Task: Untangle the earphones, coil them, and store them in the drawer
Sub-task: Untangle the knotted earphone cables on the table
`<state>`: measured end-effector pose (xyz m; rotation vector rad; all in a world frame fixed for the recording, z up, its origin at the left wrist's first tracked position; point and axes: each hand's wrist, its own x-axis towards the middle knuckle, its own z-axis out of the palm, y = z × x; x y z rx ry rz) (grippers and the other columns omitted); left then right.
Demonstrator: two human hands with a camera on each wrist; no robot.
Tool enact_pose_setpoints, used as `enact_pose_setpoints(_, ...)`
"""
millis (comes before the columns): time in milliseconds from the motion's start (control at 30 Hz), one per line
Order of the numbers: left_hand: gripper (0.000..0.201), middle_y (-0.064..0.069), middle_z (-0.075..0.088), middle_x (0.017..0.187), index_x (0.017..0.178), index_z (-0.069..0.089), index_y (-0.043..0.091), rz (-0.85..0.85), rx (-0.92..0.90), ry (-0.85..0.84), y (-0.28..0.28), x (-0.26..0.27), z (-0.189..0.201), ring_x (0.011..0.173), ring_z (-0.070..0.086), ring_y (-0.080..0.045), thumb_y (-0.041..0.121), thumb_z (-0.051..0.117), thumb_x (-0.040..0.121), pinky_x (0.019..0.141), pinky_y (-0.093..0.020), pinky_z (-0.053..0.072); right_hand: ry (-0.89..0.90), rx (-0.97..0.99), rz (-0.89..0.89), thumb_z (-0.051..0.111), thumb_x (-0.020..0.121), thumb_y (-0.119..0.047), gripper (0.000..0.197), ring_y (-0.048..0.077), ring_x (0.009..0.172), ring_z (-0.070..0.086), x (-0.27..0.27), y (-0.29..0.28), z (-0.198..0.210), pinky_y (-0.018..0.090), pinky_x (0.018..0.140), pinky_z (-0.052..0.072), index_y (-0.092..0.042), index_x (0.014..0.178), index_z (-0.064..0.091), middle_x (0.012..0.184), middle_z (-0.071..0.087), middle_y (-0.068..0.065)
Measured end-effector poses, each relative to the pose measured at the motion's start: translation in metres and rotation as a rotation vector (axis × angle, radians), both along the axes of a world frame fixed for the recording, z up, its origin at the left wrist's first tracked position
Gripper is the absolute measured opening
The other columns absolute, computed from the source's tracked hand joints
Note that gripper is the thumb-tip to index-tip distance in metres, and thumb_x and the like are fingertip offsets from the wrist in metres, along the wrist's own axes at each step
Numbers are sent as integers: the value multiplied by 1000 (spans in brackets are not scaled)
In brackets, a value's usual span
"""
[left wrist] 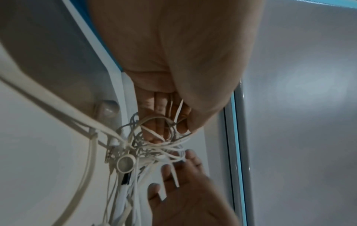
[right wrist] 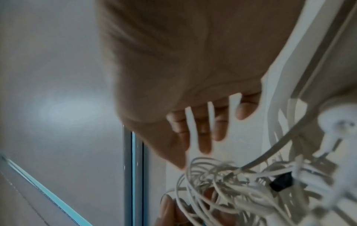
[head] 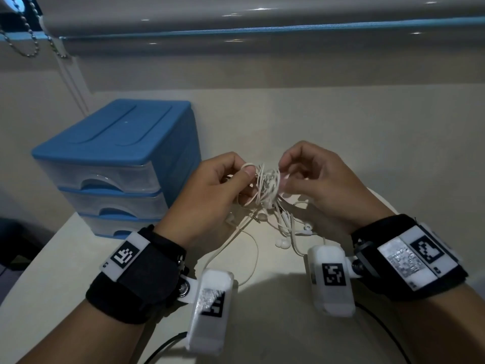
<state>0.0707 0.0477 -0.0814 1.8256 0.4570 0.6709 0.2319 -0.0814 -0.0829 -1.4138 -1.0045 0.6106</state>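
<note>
Presently: table (head: 341, 122), cream, carries everything. Drawer unit (head: 115, 164), blue, three clear drawers shut, at 9 o'clock. Left hand (head: 210, 195), fingers curled, pinching a cable loop. Right hand (head: 322, 185), fingers bent, picking at the knot. Earphones (head: 267, 190), white tangle, held between both hands at centre, buds dangling toward 6 o'clock.

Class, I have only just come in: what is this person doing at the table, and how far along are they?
A person holds a knot of white earphones above a pale table. The left hand pinches a loop of cord at one side, and the right hand picks at strands on the other. The cords are still tangled, with earbuds and loose ends trailing onto the table. The blue drawer unit stands to the left, all its drawers closed, so coiling and storing are not yet done.
</note>
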Motion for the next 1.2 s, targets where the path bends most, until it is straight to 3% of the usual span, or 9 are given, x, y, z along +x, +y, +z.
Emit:
enact_pose_setpoints(100, 28, 0, 72, 75, 92, 64, -4, -3, 7, 12, -2, -1, 2, 73, 74, -12, 22, 61, 101, 68, -23, 55, 51, 169, -2, 68, 89, 1, 9, 6, 69, 53, -4, -2, 10, 14, 59, 46, -3, 96, 65, 94, 61, 9)
enact_pose_setpoints(200, 32, 8, 68, 63, 88, 64, -2, -30, 27, 35, -6, -2, 5, 74, 77, -16, 28, 62, 100, 63, -17, 51, -216, 147, 45, 79, 85, -16, 13, 14, 66, 49, -6, -2, 9, 24, 65, 42, -9, 95, 74, 85, 63, 2)
enact_pose_setpoints(333, 31, 2, 70, 65, 87, 65, -2, -8, 98, 18, -6, -2, 5, 63, 70, -7, 25, 62, 101, 60, -16, 50, -359, 39, 16, 84, 82, -17, 8, 11, 63, 50, -4, 4, 2, 30, 65, 42, -19, 83, 76, 81, 64, 3)
enact_pose_setpoints(433, 27, -11, 72, 79, 92, 65, -2, -11, 98, -5, -4, -3, 5, 73, 75, -17, 23, 60, 103, 63, -21, 53, -333, 42, -13, 84, 81, -20, 15, 7, 58, 43, -1, 6, 1, 30, 62, 39, -23, 92, 73, 78, 57, -2)
enact_pose_setpoints(567, 25, -2, 73, 84, 96, 67, 2, -60, 117, 11, -7, -3, 6, 76, 72, -15, 21, 54, 106, 66, -18, 53, -380, 4, 5, 77, 88, -17, 4, 10, 59, 45, -1, 7, 0, 29, 60, 39, -21, 89, 75, 68, 52, -1)
enact_pose_setpoints(700, 26, -10, 71, 94, 96, 68, 5, -55, 115, 12, -5, -3, 4, 75, 68, -14, 24, 53, 107, 72, -26, 59, -386, 21, -106, 74, 87, -15, 10, 12, 62, 50, 5, 7, 0, 30, 63, 42, -18, 78, 72, 65, 59, -5)
enact_pose_setpoints(867, 24, -6, 73, 89, 100, 72, 7, -89, 112, 0, -8, -4, 6, 75, 70, -13, 20, 52, 106, 67, -18, 54, -366, 5, 16, 83, 83, -25, 13, 11, 60, 49, 1, 7, -1, 30, 59, 42, -18, 82, 72, 66, 55, -4)
enact_pose_setpoints(1033, 16, -14, 72, 98, 103, 69, 7, -128, 58, 18, -6, -2, 3, 81, 71, -22, 18, 57, 104, 77, -34, 61, -363, 61, -3, 74, 87, -21, 13, 16, 60, 52, 1, 7, 0, 34, 60, 44, -15, 79, 67, 68, 59, -3)
enact_pose_setpoints(1200, 20, -1, 73, 95, 86, 77, 15, 20, 133, 129, 3, -1, -2, 78, 73, -21, 26, 66, 98, 60, -36, 54, -263, 189, -167, 58, 101, -11, 13, 23, 59, 61, 5, 6, 4, 22, 55, 44, -12, 89, 53, 82, 70, 7)
